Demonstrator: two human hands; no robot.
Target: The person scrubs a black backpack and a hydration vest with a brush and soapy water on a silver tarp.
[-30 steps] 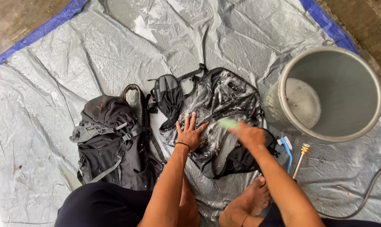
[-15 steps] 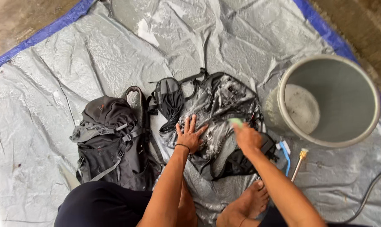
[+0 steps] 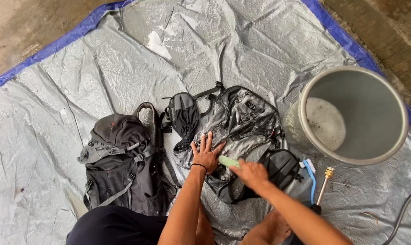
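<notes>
While the left hand (image 3: 207, 153) lies flat with fingers spread on the wet, soapy backpack (image 3: 241, 131) spread on the grey tarp (image 3: 124, 63), the right hand (image 3: 251, 173) is closed around a pale green bar (image 3: 228, 161), probably soap, pressed to the fabric. Soaping looks to be the step in hand; the next stroke calls for steady pinning. A blue brush (image 3: 308, 172) lies just beside, near the bucket (image 3: 364, 113)

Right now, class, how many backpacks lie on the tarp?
2. A dry black backpack lies at the left. A wet, soapy backpack lies in the middle, under the left hand and the right hand. None seems hidden.
</notes>
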